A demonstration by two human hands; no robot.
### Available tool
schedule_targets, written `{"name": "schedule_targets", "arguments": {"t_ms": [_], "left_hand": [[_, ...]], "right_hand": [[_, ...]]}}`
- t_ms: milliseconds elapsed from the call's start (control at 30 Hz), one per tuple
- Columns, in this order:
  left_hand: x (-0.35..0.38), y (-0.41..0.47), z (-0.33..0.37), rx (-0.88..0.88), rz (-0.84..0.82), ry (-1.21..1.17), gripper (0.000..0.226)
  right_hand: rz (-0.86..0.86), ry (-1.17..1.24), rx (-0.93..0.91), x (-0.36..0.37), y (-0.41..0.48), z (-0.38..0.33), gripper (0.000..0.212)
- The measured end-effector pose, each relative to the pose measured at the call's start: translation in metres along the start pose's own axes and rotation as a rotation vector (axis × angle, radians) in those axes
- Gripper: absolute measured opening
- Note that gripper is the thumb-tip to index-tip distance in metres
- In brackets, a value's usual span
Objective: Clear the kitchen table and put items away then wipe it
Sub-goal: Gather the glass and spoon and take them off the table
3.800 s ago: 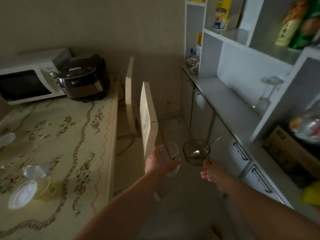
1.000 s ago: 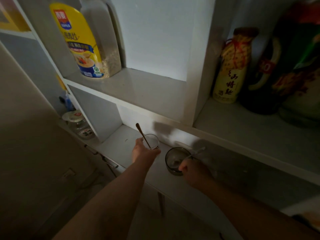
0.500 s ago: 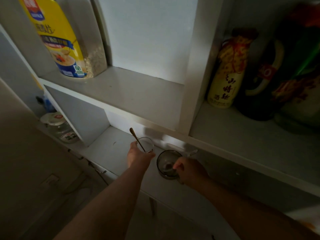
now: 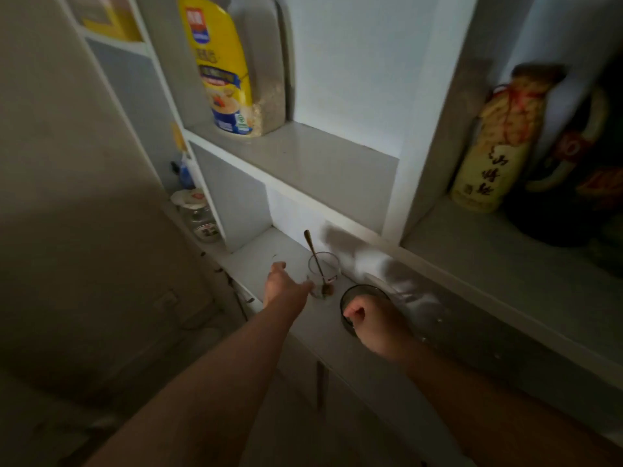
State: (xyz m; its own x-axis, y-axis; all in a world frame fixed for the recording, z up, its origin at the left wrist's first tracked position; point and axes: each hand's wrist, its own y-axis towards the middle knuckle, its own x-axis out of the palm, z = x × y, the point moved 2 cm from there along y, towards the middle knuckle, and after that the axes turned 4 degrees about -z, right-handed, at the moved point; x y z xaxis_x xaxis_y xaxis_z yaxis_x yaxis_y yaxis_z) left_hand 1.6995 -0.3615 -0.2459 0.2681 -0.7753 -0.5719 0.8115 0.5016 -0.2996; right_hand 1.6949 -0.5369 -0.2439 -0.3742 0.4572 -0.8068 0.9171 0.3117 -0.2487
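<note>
Head view, dim and blurred by motion: the drinking glass point(image 4: 323, 269) stands upright on the white counter ledge point(image 4: 263, 257) of the shelf unit, with a spoon point(image 4: 315, 256) propped inside it. The spoon's long axis leans from its bowl at the glass's near base up and away to the left, and its handle end rises clear of the rim. The left hand point(image 4: 285, 284) lies just left of and nearer than the glass, fingers point(image 4: 303, 287) stretched out loosely with their tips at its lower wall and not wrapped round it. The thumb stands apart above. The dark glass bowl point(image 4: 365, 293) sits just beside the glass to the right, closer to the ledge's front edge. The right hand point(image 4: 371, 321) covers its near side with the fingers curled tight, seemingly pinching the rim. I judge both pieces set down, so the coming move is to let go and draw straight back. The left hand should pull away low and leftward, since the tilted handle leans toward its side and could tip the glass. There is bare ledge to the left as far as the divider panel point(image 4: 232, 200), while the upper shelf point(image 4: 320, 160) overhangs and limits any lift. An oat container point(image 4: 224, 72), a lidded jar point(image 4: 197, 214) and a yellow bottle point(image 4: 492, 153) stand well clear.
</note>
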Motion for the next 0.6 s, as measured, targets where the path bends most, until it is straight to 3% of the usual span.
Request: {"name": "schedule_targets", "arguments": {"t_ms": [233,600], "left_hand": [[-0.065,-0.065,-0.008,-0.017,0.252,-0.053,0.025],[-0.120,-0.259,-0.075,-0.236,0.708,-0.086,0.017]], "right_hand": [[-0.073,-0.041,-0.233,0.005,-0.021,-0.034,0.024],[-0.298,-0.037,-0.641,0.046,-0.138,-0.091,0.026]]}}
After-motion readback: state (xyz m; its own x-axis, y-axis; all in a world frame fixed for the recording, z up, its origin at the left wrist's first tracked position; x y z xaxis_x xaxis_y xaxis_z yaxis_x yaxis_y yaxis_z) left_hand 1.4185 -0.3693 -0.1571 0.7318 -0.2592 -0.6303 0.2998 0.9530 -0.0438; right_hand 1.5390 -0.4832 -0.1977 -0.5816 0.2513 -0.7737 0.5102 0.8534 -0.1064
